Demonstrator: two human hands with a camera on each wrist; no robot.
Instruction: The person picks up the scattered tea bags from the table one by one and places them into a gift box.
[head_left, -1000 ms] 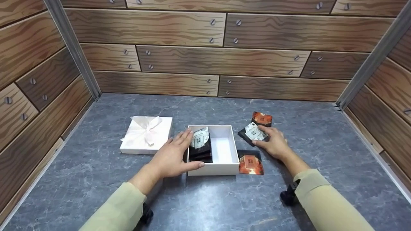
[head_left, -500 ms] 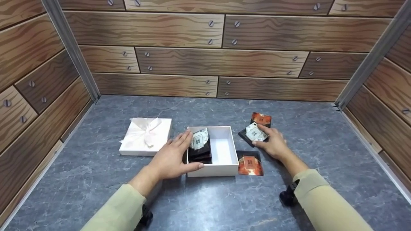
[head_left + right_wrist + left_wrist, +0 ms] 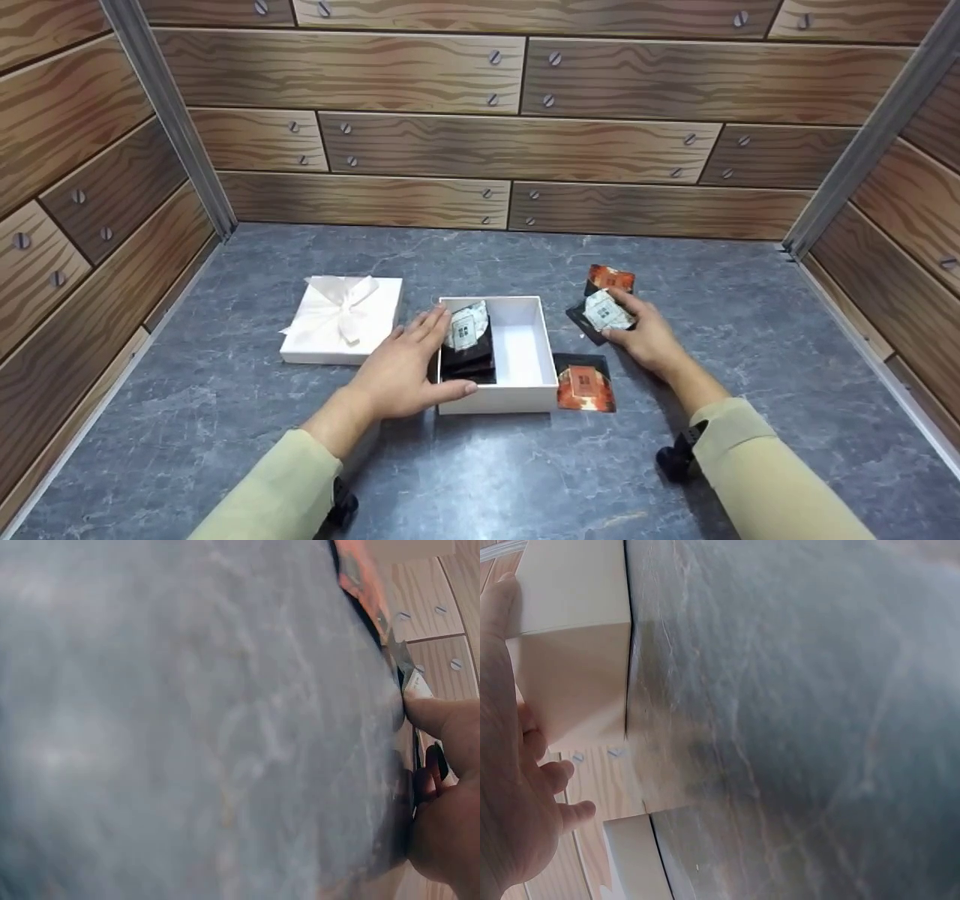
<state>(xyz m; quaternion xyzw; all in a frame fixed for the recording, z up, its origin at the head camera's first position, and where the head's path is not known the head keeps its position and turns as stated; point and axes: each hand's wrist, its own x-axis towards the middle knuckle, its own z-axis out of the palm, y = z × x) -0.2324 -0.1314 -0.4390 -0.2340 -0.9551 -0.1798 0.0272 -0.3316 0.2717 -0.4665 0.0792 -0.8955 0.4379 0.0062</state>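
A white open box (image 3: 496,399) stands in the middle of the table. Several black sachets with a white label (image 3: 466,330) lie in its left half. My left hand (image 3: 401,367) rests against the box's left side, fingers extended and thumb along the front edge; in the left wrist view, the hand (image 3: 517,765) is beside the box wall (image 3: 574,675). To the right of the box, my right hand (image 3: 651,334) pinches a black sachet with a white label (image 3: 604,311) between thumb and fingers. The right wrist view shows the hand (image 3: 450,780) at the edge, with the sachet mostly hidden.
An orange-and-black sachet (image 3: 585,382) lies against the box's right side. Another orange sachet (image 3: 611,277) lies behind the pinched one. To the left is a white lid (image 3: 300,337) with a ribbon bow (image 3: 345,307). Wood-patterned walls (image 3: 420,142) enclose the grey table (image 3: 480,480).
My right hand has shifted slightly to the right, carrying the white-labelled sachet with it. The left hand and the box have stayed in place.
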